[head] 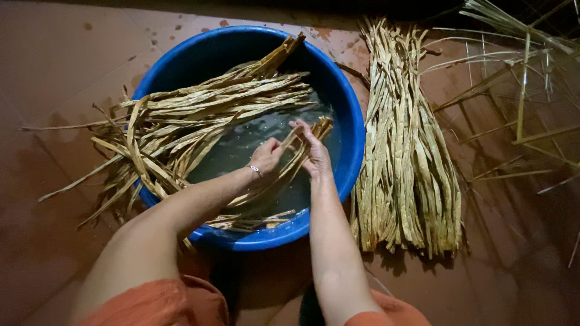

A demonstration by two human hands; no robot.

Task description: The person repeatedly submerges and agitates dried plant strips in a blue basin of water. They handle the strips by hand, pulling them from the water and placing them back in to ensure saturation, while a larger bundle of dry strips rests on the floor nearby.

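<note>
While water fills the blue tub [347,130], both hands [266,156] hold strips [302,148].

Tub [347,121] sits centre on the floor [60,60], water [254,142] inside it. Strips [199,115] lie across the tub's left rim, spilling out onto the floor left of it. Over the water, right of middle, the left hand [266,156] and right hand [314,151] meet on a few strips [302,148]. Right of the tub, just beside it, lies a bundle [405,151]. Further right, loose stalks [519,90] are scattered.

One blue tub [347,108], two hands, one floor bundle [405,151].
</note>
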